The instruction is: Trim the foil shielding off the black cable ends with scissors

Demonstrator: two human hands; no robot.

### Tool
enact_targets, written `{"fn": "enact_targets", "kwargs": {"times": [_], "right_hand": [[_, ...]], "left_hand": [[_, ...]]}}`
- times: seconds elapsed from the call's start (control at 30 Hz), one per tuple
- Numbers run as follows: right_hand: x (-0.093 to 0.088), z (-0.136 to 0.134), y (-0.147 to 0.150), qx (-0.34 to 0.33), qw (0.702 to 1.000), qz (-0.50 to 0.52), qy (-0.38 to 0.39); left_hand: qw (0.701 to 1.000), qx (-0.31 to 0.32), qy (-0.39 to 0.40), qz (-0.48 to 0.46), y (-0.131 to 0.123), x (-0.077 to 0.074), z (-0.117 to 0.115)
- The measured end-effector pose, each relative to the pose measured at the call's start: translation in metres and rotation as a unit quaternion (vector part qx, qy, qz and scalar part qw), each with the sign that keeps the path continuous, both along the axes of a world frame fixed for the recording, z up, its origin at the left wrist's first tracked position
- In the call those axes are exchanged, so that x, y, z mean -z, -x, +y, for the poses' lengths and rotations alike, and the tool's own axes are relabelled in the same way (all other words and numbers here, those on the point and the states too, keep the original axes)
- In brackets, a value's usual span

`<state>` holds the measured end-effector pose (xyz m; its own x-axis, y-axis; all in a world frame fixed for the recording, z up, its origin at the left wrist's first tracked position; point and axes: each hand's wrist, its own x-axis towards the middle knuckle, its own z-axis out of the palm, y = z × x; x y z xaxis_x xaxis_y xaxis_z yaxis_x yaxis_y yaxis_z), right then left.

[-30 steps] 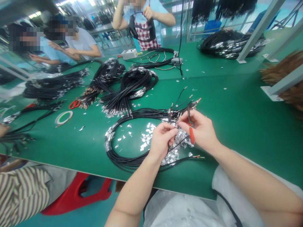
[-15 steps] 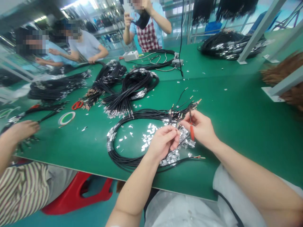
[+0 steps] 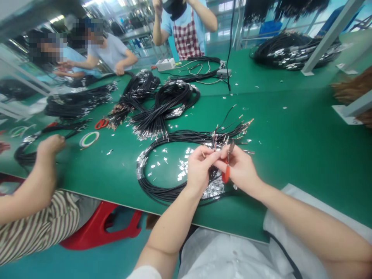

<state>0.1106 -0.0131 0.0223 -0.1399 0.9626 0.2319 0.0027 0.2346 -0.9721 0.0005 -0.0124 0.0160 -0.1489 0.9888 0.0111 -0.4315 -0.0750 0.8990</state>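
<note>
Bright, even light from ceiling strip lamps (image 3: 100, 3), faint soft shadows, strong wide-angle bowing toward the edges.

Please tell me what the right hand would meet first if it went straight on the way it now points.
The right hand would probably meet the left hand first, its fingers pointing at those fingertips across a narrow gap; depth is hard to judge here.

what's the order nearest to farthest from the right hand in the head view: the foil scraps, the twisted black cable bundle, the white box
From the right hand, in the head view:
1. Silver foil scraps: just below and left of the hand, on the green bench.
2. Twisted black cable bundle: up the bench to the left.
3. White box: just beyond that bundle, toward the far side.
</note>
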Motion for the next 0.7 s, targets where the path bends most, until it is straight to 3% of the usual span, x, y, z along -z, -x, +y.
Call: {"fn": "enact_targets", "kwargs": {"times": [0.2, 0.47, 0.7], "right_hand": [[0.005, 0.008, -0.004, -0.031, 0.999, 0.003, 0.037], [0.010, 0.010, -0.005, -0.028, 0.999, -0.037, 0.028], [0.016, 0.013, -0.009, -0.003, 0.997, -0.081, 0.015]], "left_hand": [[1.000, -0.007, 0.026, -0.006, 0.006, -0.005, 0.004], [0.997, -0.018, 0.009, 0.073, 0.003, 0.006, 0.002], [0.996, 0.047, 0.062, 0.038, 0.002, 0.004, 0.003]]}}
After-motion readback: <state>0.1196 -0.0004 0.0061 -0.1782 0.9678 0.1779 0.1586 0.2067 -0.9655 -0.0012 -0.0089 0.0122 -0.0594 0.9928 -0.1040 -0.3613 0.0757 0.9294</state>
